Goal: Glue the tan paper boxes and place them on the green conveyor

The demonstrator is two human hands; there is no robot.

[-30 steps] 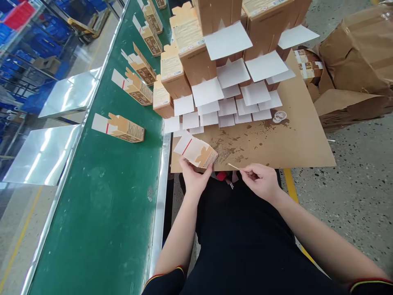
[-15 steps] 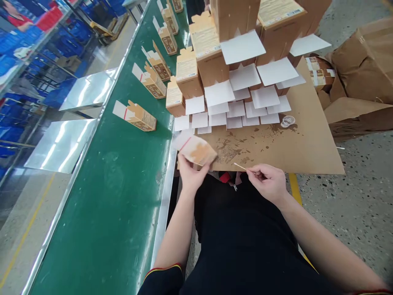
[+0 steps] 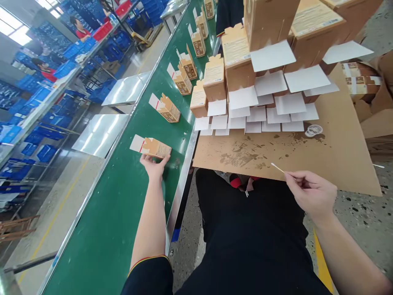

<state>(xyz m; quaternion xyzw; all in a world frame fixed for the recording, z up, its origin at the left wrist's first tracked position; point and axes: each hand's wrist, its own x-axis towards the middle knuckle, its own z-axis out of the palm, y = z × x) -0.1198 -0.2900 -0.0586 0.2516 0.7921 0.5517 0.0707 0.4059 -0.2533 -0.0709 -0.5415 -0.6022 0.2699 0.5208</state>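
My left hand (image 3: 154, 166) grips a small brown carton (image 3: 156, 148) by its near side, thumb at one end and fingers toward the other. The carton is on the green belt (image 3: 123, 213), with its white flap and red strip pointing left. My right hand (image 3: 311, 190) pinches a thin cotton swab (image 3: 277, 167), its white tip pointing up and left above the cardboard sheet (image 3: 344, 164). Just beyond the held carton stands another open-topped carton (image 3: 168, 110) of the same kind.
Several similar cartons line the belt farther off. Stacked brown boxes (image 3: 239, 73) with white flaps (image 3: 273, 55) fill the back of the cardboard sheet. Clear rings (image 3: 313, 130) lie beside dark wet-looking stains. A metal edge (image 3: 181, 184) borders the belt. Other people sit at a far bench.
My left hand has carried the carton left from above the cardboard edge to the green belt. My right hand, still pinching the swab, sits farther right in view; the camera view has also shifted.
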